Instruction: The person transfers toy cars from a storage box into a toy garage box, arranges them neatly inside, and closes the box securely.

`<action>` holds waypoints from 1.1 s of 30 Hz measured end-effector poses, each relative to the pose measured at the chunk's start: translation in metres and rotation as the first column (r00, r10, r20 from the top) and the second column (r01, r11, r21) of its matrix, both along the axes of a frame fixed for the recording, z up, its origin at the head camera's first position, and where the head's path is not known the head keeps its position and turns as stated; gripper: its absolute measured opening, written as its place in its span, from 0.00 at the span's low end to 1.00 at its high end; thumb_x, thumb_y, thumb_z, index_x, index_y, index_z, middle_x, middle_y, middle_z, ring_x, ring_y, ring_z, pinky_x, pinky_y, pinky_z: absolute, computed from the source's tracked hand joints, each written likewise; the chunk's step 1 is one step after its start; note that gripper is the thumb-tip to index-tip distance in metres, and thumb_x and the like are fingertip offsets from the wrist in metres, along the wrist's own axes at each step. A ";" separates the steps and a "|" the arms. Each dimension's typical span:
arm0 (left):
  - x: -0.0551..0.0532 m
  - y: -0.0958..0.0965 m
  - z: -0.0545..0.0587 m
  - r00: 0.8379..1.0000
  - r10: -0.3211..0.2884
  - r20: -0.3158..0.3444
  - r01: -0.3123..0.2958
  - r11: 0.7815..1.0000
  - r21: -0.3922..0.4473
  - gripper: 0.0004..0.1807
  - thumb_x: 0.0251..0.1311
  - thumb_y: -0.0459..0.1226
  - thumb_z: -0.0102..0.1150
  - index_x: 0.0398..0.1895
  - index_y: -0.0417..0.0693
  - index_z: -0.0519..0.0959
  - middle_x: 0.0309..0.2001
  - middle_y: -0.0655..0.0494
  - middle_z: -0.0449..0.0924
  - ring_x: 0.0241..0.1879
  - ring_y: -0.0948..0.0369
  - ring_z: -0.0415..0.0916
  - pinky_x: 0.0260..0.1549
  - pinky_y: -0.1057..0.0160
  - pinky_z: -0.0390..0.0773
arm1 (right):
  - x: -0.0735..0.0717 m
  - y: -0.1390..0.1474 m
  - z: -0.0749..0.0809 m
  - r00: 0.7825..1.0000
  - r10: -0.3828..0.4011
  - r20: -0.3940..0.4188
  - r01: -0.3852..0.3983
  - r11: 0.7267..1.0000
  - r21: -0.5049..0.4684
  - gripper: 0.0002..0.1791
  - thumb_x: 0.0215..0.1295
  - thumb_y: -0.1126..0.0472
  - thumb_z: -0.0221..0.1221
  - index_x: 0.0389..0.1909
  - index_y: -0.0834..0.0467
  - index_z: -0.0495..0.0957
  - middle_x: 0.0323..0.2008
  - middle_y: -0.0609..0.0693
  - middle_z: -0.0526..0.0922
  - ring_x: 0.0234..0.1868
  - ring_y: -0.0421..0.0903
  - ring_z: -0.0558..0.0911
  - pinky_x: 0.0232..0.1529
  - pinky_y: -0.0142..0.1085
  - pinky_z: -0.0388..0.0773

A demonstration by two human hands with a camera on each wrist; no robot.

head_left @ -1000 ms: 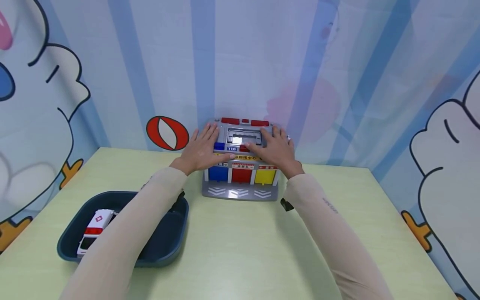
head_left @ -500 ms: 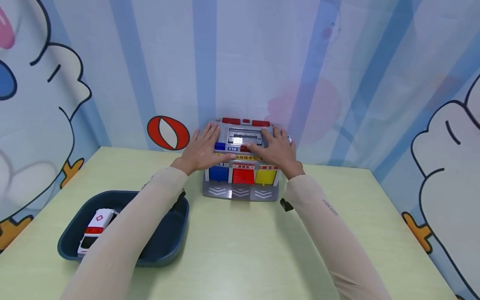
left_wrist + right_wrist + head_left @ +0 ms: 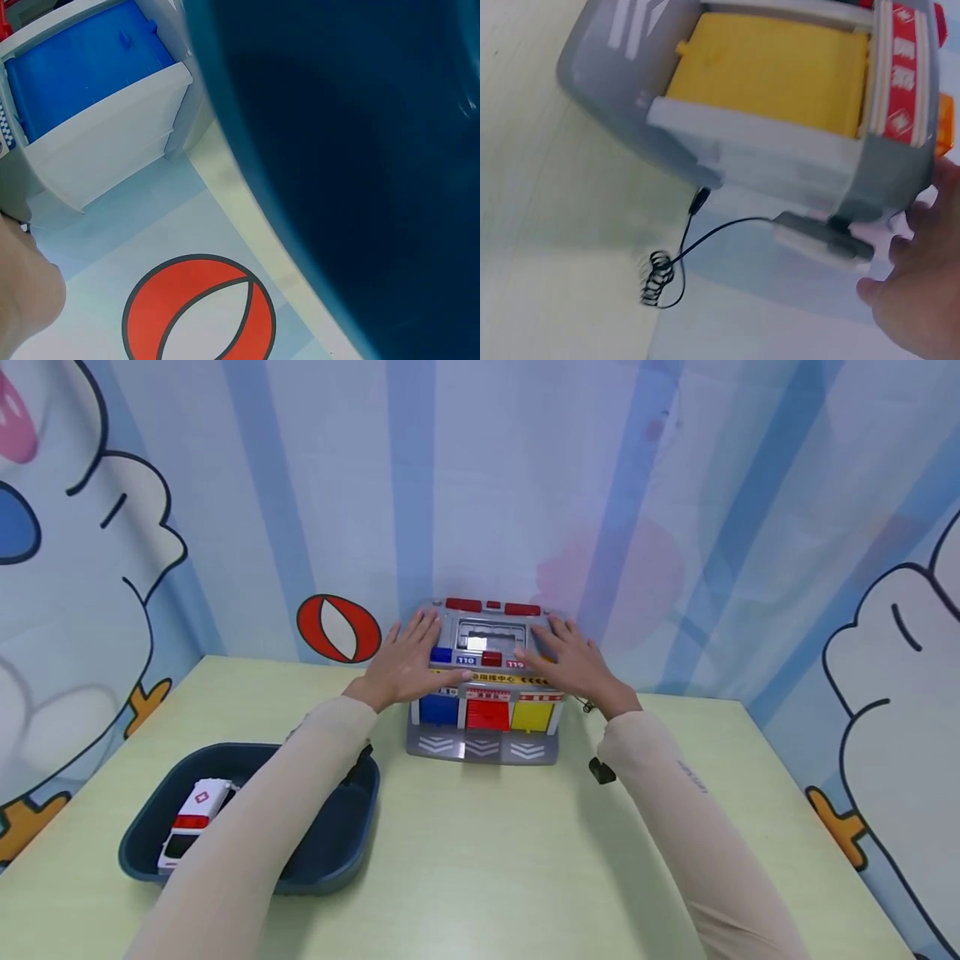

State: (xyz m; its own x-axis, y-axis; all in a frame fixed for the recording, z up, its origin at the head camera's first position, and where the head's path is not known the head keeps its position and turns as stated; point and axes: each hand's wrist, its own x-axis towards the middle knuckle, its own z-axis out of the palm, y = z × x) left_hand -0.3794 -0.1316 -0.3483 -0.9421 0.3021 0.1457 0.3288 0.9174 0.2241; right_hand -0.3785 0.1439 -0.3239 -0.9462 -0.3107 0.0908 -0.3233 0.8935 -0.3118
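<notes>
A grey toy emergency station (image 3: 482, 750) stands upright against the backdrop in the head view. Blue (image 3: 438, 709), red (image 3: 487, 715) and yellow (image 3: 532, 717) doors line its front. My left hand (image 3: 405, 664) rests on its upper left side, fingers extended and thumb across the yellow sign strip. On the upper right side lies my right hand (image 3: 579, 667), fingers spread, its thumb near the "119" label. A red button (image 3: 491, 658) shows between the hands. In the right wrist view, a small grey-and-white piece (image 3: 821, 241) on a coiled black cord (image 3: 660, 279) hangs at the station's side.
A dark blue bin (image 3: 365, 827) stands at the table's left, partly under my left forearm. Inside lies a white toy ambulance (image 3: 201, 800) with a red stripe. The pale table (image 3: 480, 860) meets a printed cloth backdrop (image 3: 487, 485) behind the station.
My right hand has shifted right, uncovering the red button and "119" label. The red door looks brighter and slightly tilted outward compared with one second ago. My left hand stays put.
</notes>
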 end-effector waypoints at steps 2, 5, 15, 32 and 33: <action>0.001 0.000 0.001 1.000 -0.002 0.003 0.002 1.000 0.001 0.61 0.55 0.73 0.45 0.81 0.48 0.38 0.82 0.49 0.33 0.81 0.51 0.27 0.77 0.41 0.32 | -0.001 0.006 -0.004 1.000 0.017 -0.010 -0.016 1.000 0.005 0.46 0.68 0.32 0.47 0.80 0.49 0.48 0.82 0.56 0.39 0.81 0.60 0.37 0.75 0.67 0.41; 0.001 0.000 0.002 1.000 -0.005 0.002 0.005 1.000 0.002 0.61 0.55 0.73 0.45 0.81 0.48 0.38 0.82 0.49 0.33 0.81 0.50 0.27 0.77 0.41 0.32 | -0.002 0.012 -0.009 0.999 0.027 -0.022 -0.027 1.000 0.001 0.48 0.65 0.32 0.51 0.80 0.48 0.47 0.82 0.55 0.37 0.81 0.60 0.36 0.75 0.67 0.40; 0.004 -0.005 0.006 1.000 -0.007 0.011 0.007 1.000 0.001 0.60 0.56 0.72 0.46 0.81 0.48 0.39 0.82 0.49 0.33 0.81 0.50 0.27 0.77 0.40 0.35 | -0.001 0.008 -0.017 0.997 0.026 -0.067 -0.021 0.997 0.071 0.51 0.64 0.27 0.47 0.81 0.47 0.43 0.82 0.54 0.35 0.82 0.58 0.35 0.77 0.65 0.38; 0.012 -0.031 0.035 0.990 -0.099 0.098 0.112 0.984 -0.141 0.59 0.55 0.70 0.51 0.81 0.46 0.46 0.82 0.47 0.41 0.81 0.47 0.32 0.76 0.36 0.38 | -0.004 0.002 -0.016 0.995 0.039 -0.093 -0.032 0.996 0.079 0.52 0.64 0.26 0.47 0.81 0.48 0.43 0.82 0.54 0.37 0.82 0.57 0.38 0.77 0.64 0.37; 0.014 -0.031 0.036 0.989 -0.105 0.102 0.119 0.982 -0.146 0.59 0.55 0.70 0.52 0.81 0.46 0.46 0.82 0.47 0.42 0.81 0.47 0.32 0.76 0.36 0.38 | -0.004 0.003 -0.016 0.995 0.037 -0.096 -0.030 0.996 0.081 0.51 0.64 0.26 0.46 0.81 0.48 0.43 0.82 0.54 0.37 0.82 0.57 0.38 0.77 0.64 0.38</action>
